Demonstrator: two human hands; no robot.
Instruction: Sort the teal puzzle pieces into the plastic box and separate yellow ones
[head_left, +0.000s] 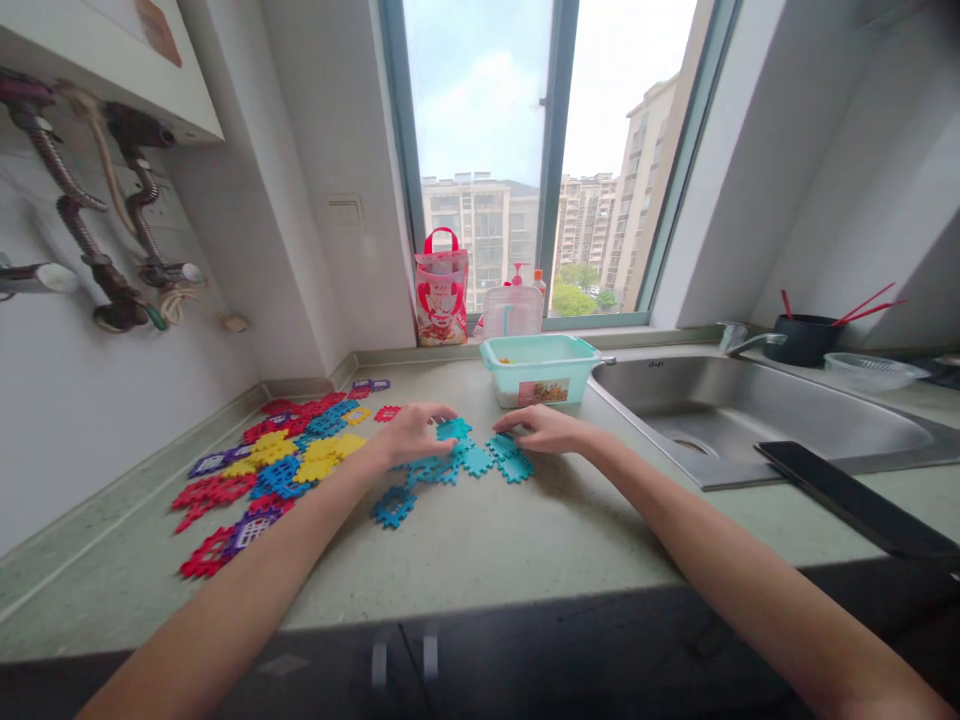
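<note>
My left hand (pixel 411 436) has its thumb and index finger around a turquoise notched building piece (pixel 454 429). Just right of it, my right hand (pixel 546 429) reaches in with curved, parted fingers, the tips at the upper edge of other turquoise pieces (pixel 513 462). Between the two hands a turquoise piece (pixel 478 460) lies on the counter. Under and beside my left hand are blue-teal pieces (pixel 435 470), partly hidden by it. A single darker blue piece (pixel 394 507) lies nearer to me.
Red, yellow, blue and purple pieces (pixel 277 477) spread over the left of the counter (pixel 525 560). Behind my hands stands a mint plastic bin (pixel 544 378). At right are a steel sink (pixel 750 410) and a black flat object (pixel 847 495) overhanging the counter edge. A red-handled bag (pixel 442 300) stands by the window.
</note>
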